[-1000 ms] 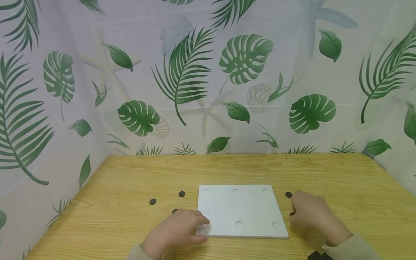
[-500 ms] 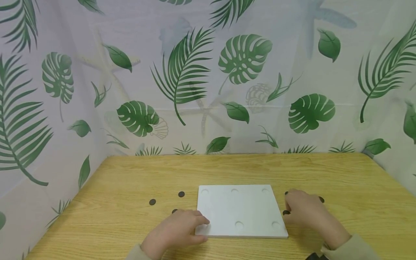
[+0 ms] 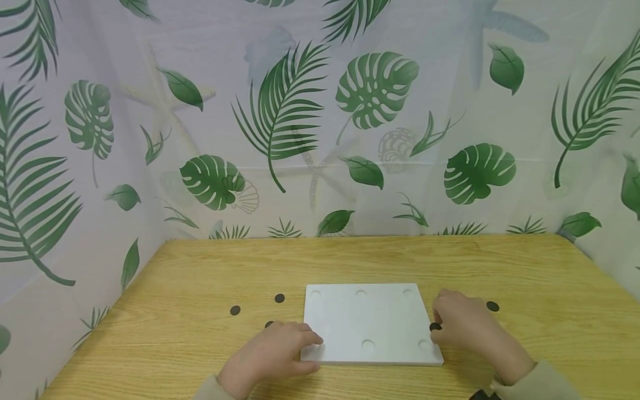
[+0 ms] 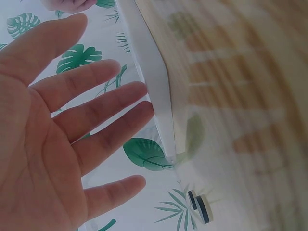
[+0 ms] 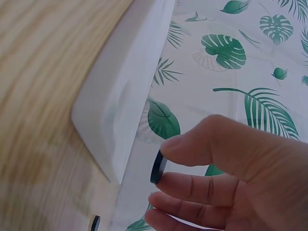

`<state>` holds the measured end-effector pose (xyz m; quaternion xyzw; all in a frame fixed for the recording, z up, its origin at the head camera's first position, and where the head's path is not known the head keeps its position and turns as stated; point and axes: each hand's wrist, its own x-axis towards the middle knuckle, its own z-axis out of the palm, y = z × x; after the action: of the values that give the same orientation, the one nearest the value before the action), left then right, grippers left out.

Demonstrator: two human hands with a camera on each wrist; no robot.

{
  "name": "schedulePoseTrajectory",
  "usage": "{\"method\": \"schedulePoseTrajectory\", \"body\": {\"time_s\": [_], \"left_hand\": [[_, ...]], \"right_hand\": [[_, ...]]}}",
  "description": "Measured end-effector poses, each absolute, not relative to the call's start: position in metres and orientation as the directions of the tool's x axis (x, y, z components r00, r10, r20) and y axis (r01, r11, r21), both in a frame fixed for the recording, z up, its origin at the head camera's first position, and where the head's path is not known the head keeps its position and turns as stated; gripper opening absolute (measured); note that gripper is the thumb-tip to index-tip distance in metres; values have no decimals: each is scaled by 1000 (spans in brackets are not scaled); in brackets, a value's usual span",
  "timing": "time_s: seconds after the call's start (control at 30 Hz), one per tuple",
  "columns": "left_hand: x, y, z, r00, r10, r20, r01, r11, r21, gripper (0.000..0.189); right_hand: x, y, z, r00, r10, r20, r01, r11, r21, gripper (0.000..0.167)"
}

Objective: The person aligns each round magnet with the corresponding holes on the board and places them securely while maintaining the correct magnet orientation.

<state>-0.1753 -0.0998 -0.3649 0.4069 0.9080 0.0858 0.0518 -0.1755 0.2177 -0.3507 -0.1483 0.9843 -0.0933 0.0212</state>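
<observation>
While the left hand spreads wide at the white board, the right hand pinches a black disc just right of the near-right recess.

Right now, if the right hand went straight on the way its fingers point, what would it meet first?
Probably the white board: the right hand, pinching a black disc, points at its right edge, though it might pass above.

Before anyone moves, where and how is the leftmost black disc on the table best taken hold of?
Probably pinch the leftmost black disc by opposite edges, from above: it lies flat on the table, thin and round, apart from the other discs.
</observation>
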Motion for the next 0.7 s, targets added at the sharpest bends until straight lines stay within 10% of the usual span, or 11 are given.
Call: {"method": "schedulePoseTrajectory", "body": {"time_s": [0.7], "left_hand": [[-174,-99,-364,-687,725,-50,704,680,205,33]], "right_hand": [[-177,208,-356,-939,-343,7,-340,928,-151,19]]}}
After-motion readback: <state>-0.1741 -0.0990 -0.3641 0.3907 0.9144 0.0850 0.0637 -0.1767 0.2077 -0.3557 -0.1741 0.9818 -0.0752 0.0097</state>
